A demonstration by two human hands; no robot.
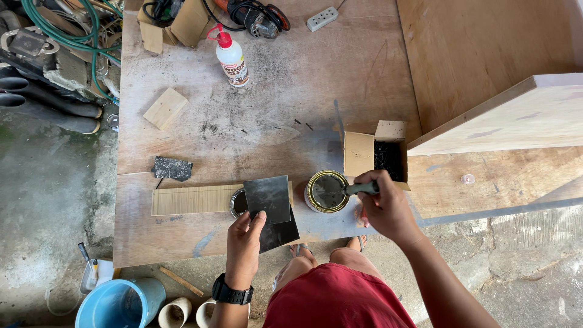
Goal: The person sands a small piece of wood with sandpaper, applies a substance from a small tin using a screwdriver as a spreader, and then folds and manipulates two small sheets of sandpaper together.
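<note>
My left hand pinches a dark square plate by its lower left corner, holding it above the tin's round lid and a second dark sheet. My right hand grips the handle of a tool whose tip dips into an open round tin of dark grey paste. A long pale wood strip lies on the plywood worktable just left of the lid.
An open cardboard box of dark screws stands behind the tin. A glue bottle, a wood block and a dark scrap lie on the table. A large plywood box is at right. A blue bucket stands on the floor.
</note>
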